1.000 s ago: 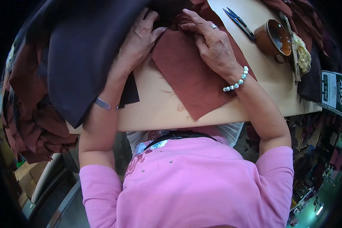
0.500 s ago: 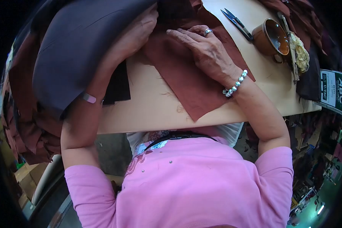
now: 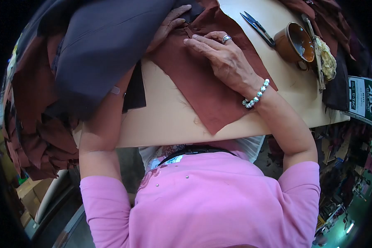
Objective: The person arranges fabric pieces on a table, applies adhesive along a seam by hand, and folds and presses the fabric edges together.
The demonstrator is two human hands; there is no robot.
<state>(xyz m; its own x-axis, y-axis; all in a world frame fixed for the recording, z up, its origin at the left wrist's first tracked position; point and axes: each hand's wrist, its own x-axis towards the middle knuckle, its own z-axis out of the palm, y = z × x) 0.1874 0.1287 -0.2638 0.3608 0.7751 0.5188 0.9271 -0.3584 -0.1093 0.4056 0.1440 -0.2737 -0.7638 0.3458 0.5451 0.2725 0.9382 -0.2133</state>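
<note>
A reddish-brown cloth piece (image 3: 211, 91) lies on the pale table, one corner at the front edge. My right hand (image 3: 227, 58) rests on it palm down, fingers stretched toward the left, with a ring and a beaded bracelet. Partly under a large dark cloth (image 3: 107, 45) is my left hand (image 3: 169, 27); its visible fingers are spread on the fabric near the top of the brown piece. The dark cloth drapes over my left forearm. Between the two hands the brown fabric shows a small folded strip (image 3: 189, 32).
Black thread snips (image 3: 258, 29) lie at the upper right beside a brown glazed cup (image 3: 294, 41). A stick (image 3: 316, 49) and a crumpled yellowish bundle (image 3: 326, 60) are right of the cup. Brown cloth pieces (image 3: 33, 124) hang at the left. A green-white ABC packet (image 3: 363, 99) is at the right.
The dark cloth shifted over my left arm and now covers more of it. My left hand moved, its fingers now spread. My right hand came down the brown piece and flattened.
</note>
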